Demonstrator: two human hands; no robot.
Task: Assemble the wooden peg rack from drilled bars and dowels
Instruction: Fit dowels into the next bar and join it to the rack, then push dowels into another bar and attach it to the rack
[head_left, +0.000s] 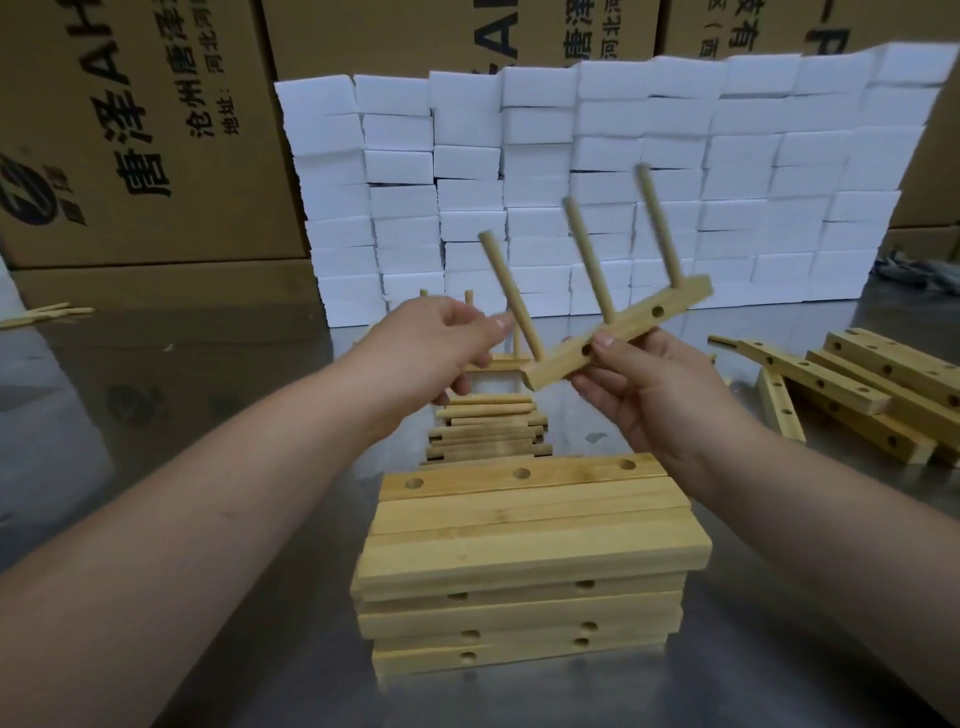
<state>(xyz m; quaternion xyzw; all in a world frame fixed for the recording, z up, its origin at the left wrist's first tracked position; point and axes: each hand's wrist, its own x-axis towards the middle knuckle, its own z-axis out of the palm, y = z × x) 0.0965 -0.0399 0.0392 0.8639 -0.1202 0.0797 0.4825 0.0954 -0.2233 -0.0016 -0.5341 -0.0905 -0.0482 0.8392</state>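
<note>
Item 1, drilled bar (618, 332): you held it in the air above the steel table (208, 395), tilted with its far end higher. Your right hand (654, 395) gripped it from below, thumb on the side face beside a hole and fingers curled under.

Item 2, three dowels, seated in the bar's top face and leaning away from you: near dowel (511, 296), middle dowel (589, 260), far dowel (660, 223).

Item 3, your left hand (436, 348): fingers loosely curled, thumb and forefinger tips at the lower part of the near dowel. Whether they pinched it or only touched it could not be told.

Item 4, stack of drilled bars (519, 545): on the table directly in front of you, several layers high, holes showing on the top and front faces.

Item 5, loose dowels (488, 426): a heap lying just beyond that stack, under your hands.

Item 6, second pile of drilled bars (857, 384): on the table to your right, lying crosswise over one another.

Item 7, white foam blocks (623, 182): stacked in a wall across the back of the table.

Item 8, printed cardboard cartons (130, 130): behind the blocks and to the left.
</note>
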